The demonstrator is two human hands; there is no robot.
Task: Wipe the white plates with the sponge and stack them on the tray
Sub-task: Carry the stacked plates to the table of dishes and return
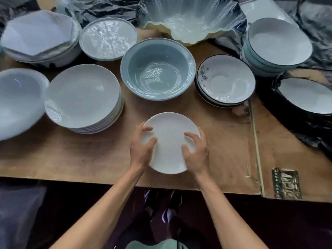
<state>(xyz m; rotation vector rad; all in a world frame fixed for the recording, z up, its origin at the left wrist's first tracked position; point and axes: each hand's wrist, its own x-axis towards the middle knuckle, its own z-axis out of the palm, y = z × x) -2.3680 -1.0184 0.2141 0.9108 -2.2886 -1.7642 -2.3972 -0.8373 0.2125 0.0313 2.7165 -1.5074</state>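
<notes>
While curled fingers (151,129) of both hands clamp its opposite edges, thumbs on the face, a white plate (169,142) sits low over the near middle of a wooden table (71,155). Left hand (142,148) grips the left rim, right hand (195,151) the right rim. Beyond the plate stands a blue-grey bowl (158,69). A stack of white plates (84,97) rises to the left; a dark-rimmed flowered bowl (225,79) lies to the right.
</notes>
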